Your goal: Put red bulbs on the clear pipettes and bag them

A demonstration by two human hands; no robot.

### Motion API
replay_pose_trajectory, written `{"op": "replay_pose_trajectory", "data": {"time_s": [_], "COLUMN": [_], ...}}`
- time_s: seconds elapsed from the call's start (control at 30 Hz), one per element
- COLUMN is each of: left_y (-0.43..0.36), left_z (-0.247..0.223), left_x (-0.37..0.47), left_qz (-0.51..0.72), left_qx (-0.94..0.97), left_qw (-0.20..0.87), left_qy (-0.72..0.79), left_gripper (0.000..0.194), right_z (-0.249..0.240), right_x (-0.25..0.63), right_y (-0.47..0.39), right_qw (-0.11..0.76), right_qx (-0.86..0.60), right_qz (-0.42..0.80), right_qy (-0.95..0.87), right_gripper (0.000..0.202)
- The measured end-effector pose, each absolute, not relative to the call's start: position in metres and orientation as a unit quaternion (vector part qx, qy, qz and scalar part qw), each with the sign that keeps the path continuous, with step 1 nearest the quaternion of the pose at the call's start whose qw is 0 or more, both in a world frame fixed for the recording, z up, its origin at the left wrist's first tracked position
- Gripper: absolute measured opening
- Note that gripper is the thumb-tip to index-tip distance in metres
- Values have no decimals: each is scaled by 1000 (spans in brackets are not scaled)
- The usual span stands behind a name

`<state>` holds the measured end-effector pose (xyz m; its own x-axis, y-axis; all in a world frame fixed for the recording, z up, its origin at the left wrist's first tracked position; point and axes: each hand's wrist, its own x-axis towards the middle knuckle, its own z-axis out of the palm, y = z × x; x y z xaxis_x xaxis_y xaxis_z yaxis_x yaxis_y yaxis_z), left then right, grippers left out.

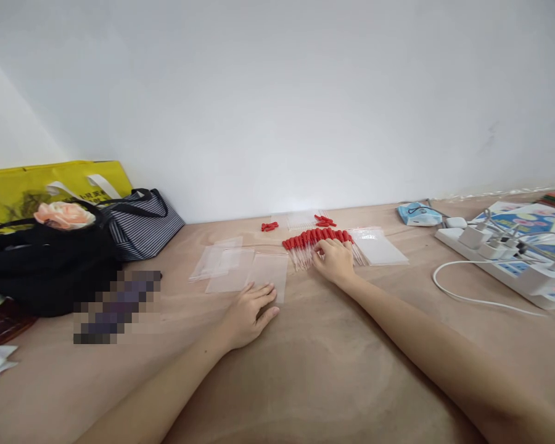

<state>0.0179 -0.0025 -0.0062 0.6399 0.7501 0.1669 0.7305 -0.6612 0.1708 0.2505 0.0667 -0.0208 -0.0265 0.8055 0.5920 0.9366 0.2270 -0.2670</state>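
My left hand [251, 316] lies on the table with its fingers spread, its fingertips on the lower edge of a clear plastic bag [271, 269]. More clear bags [222, 259] overlap to the left of it. My right hand [335, 259] is over a row of red-capped clear tubes [300, 242], its fingers curled down at them; whether it grips one is too small to tell. A stack of clear bags [380, 245] lies just right of the row. Small red caps [269, 227] and another red group [324, 221] sit behind the row.
On the left are a black bag [50, 265], a striped bag [141, 228], a yellow bag [115, 179] and a pixelated object [120, 305]. To the right, a blue mask [420, 214] and a white power strip [504, 265] with cables lie beside printed sheets [531, 222].
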Motion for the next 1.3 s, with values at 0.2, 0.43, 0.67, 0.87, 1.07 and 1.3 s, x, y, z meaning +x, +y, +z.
{"op": "replay_pose_trajectory", "data": {"time_s": [0.2, 0.43, 0.67, 0.87, 1.07, 1.3], "left_y": [-22, -39, -33, -19, -14, -13], "left_z": [-3, 2, -1, 1, 4, 0], "left_x": [-8, -43, 5, 28, 30, 29], "left_qz": [162, 218, 116, 3, 29, 31], "left_qx": [911, 889, 840, 899, 936, 939], "left_qw": [88, 173, 56, 91, 99, 92], "left_qy": [368, 364, 528, 428, 337, 331], "left_gripper": [34, 23, 56, 62, 53, 50], "right_z": [-26, -28, -26, -20, -19, -17], "right_x": [262, 274, 276, 284, 290, 287], "right_y": [29, 4, -5, -13, -18, -17], "right_qw": [327, 302, 268, 236, 224, 211], "right_qx": [-475, -386, -331, -320, -295, -260], "right_qz": [-86, 8, 51, 57, 54, 53], "right_qy": [-812, -871, -903, -916, -927, -941], "right_gripper": [12, 12, 27, 38, 36, 34]}}
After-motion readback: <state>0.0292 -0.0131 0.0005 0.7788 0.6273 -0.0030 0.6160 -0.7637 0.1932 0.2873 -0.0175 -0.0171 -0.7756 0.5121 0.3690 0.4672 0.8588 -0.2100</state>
